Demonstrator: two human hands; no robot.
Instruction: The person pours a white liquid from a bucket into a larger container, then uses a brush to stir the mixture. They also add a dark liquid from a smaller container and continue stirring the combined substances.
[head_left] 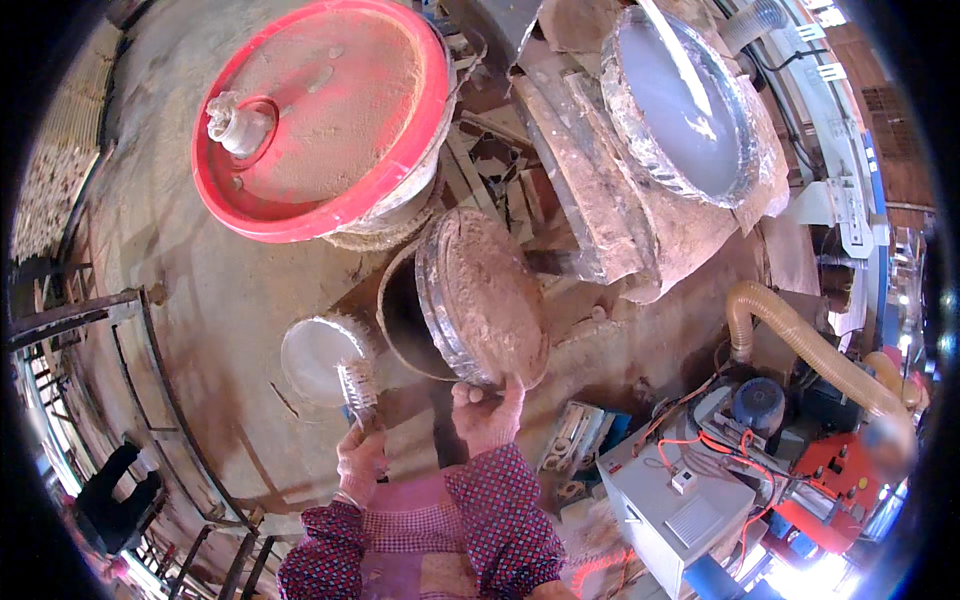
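In my left hand (361, 462), fingers closed, is a brush (357, 385) with whitish, caked bristles. The bristles lie over the near right rim of a small round pail (308, 352) with pale liquid in it. My right hand (487, 418) grips the lower edge of a round, brown-crusted lid (492, 290) with a metallic rim. The lid is tilted, and a dark hollow with a thin curved wire handle (384, 322) shows at its left. I cannot tell whether the lid is attached to a bucket beneath.
A large drum with a dusty red lid (330, 110) stands far left. At the far right, an open bucket of grey liquid (665, 110) with a pale stick rests on crusted boards (590, 190). A grey cabinet (680, 500), ribbed hose (800, 340) and orange cables are near right; metal framing (170, 390) is left.
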